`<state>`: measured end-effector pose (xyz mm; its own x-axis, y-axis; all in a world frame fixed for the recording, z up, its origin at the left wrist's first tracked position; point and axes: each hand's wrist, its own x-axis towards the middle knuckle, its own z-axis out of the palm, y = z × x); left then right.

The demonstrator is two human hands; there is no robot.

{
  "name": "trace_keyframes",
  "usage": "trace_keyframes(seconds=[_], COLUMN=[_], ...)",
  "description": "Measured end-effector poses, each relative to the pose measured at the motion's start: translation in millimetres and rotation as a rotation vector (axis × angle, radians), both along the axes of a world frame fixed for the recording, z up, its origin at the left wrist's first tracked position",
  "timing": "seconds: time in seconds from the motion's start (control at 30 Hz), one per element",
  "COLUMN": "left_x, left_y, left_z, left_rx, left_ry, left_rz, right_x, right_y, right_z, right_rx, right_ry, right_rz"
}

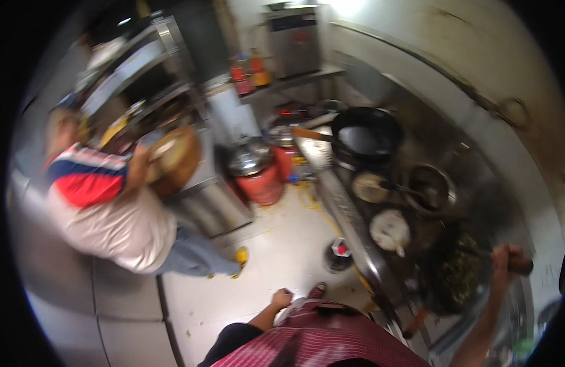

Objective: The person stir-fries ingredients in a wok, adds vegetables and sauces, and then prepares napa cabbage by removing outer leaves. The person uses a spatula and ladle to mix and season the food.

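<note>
My right hand grips the thick handle of a long cooking utensil at the right. The utensil's shaft reaches left over a dark wok on the range; its far end is not clear. Chopped green food lies in that wok, and a wooden handle juts from its near side. My left hand hangs low in front of my red striped apron, with the fingers curled. A whitish patch shows beside it, but blur hides whether the hand holds anything.
Along the steel range stand a pale round dish, a metal pot with a utensil in it, and a large black wok. A dark container sits on the floor. At left, a co-worker handles a round wooden vessel or board.
</note>
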<state>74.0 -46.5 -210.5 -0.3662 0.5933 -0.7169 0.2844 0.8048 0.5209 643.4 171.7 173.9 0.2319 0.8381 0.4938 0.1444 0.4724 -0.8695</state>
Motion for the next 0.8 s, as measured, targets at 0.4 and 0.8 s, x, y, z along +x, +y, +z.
trace_keyframes(seconds=[0.4, 0.8], left_x=[12.9, 57.7], left_y=[70.0, 127.7], left_z=[21.3, 29.9], left_rx=[0.14, 0.153], left_ry=[-0.138, -0.32], left_rz=[-0.144, -0.211], right_x=[2.1, -38.2], right_y=[-188.1, -143.7], right_z=[110.1, 20.8], right_rx=[0.589, 0.284], right_ry=[0.292, -0.215], right_rz=[-0.432, -0.168])
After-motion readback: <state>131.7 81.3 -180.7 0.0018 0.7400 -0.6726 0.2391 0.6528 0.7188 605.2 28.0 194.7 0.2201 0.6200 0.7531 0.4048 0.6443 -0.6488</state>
